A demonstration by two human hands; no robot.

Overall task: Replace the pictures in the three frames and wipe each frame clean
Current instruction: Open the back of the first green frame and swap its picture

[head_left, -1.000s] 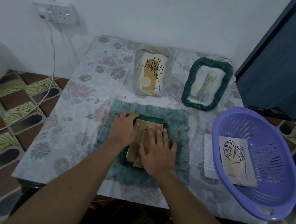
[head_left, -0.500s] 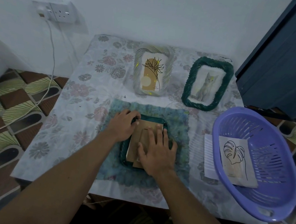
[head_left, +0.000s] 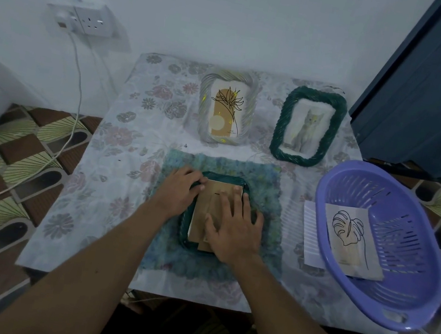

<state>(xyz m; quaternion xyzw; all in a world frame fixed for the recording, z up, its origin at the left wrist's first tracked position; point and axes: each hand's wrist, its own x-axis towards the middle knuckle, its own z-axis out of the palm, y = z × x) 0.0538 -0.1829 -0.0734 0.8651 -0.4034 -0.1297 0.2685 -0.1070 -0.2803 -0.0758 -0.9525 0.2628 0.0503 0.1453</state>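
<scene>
Touching frame [head_left: 225, 178]: left hand [head_left: 181, 189], right hand [head_left: 235, 227].

Fuzzy cloth [head_left: 269, 180], glossy plastic basket [head_left: 422, 308]

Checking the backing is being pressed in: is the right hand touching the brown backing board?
Touching. The head view shows the right hand lying flat on the brown backing board, fingers spread across it.
</scene>
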